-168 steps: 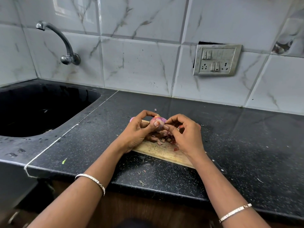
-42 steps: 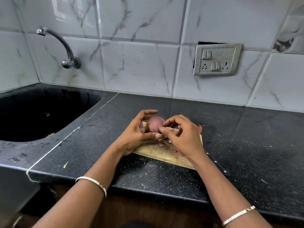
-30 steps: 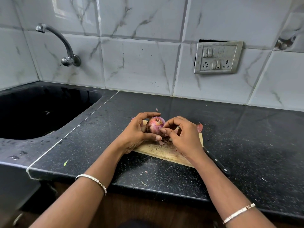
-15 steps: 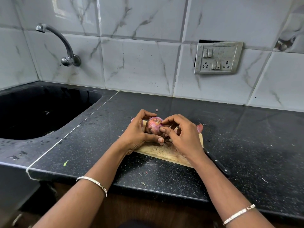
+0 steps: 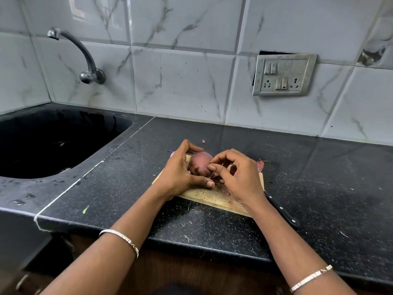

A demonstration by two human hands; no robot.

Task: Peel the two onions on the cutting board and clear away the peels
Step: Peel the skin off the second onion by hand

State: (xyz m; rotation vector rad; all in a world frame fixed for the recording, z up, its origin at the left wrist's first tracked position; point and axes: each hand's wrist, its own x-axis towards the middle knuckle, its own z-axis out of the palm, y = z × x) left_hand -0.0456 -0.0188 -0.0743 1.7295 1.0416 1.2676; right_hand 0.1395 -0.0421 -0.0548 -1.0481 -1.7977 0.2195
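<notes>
Both hands meet over the far left part of the wooden cutting board (image 5: 212, 198). The left hand (image 5: 180, 173) curls round a reddish onion (image 5: 200, 163), fingers over its top and thumb stretched beneath it. The right hand (image 5: 238, 177) has its fingers bent, and its thumb and forefinger pinch at the onion's right side. A few peels (image 5: 219, 180) lie on the board under the hands, and one larger peel (image 5: 259, 166) sits at the board's far right corner. A knife (image 5: 280, 209) lies along the board's right edge, its black handle pointing near and right. The board sits back from the front edge of the black counter (image 5: 329, 177), with bare counter to its right. To the left, a strip of counter lies between the board and the sink (image 5: 53, 141).
</notes>
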